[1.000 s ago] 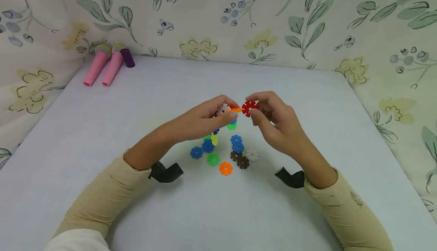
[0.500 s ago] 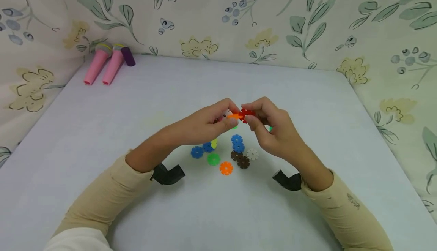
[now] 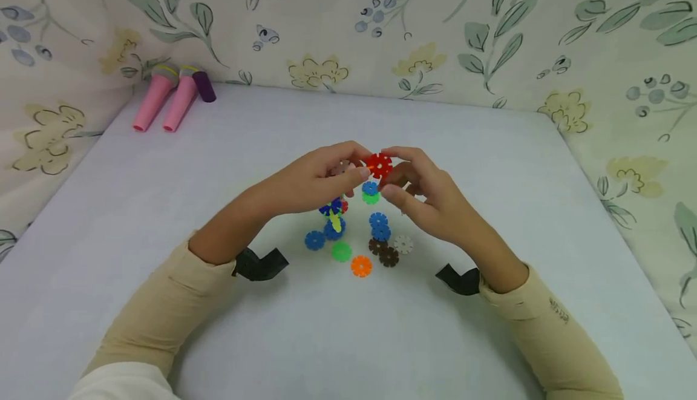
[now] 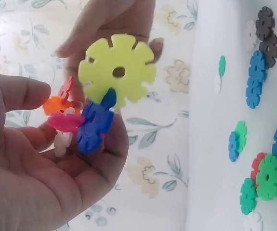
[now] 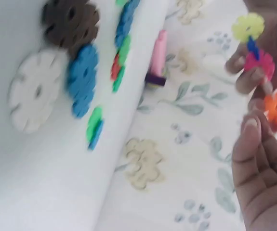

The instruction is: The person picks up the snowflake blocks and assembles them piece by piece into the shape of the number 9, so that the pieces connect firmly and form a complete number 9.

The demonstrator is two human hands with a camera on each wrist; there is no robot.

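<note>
Left fingers [image 3: 351, 179] pinching linked discs [image 4: 96, 126], right fingers [image 3: 409, 155] apart, white tabletop [image 3: 348, 339], floral cloth [image 3: 321, 37]

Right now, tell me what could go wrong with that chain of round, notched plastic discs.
The red notched plastic disc might work loose from the held orange notched disc: the thumb of the right hand appears off it. The yellow notched disc juts from one end, unpinched by the left hand, so a bump could dislodge it.
</note>
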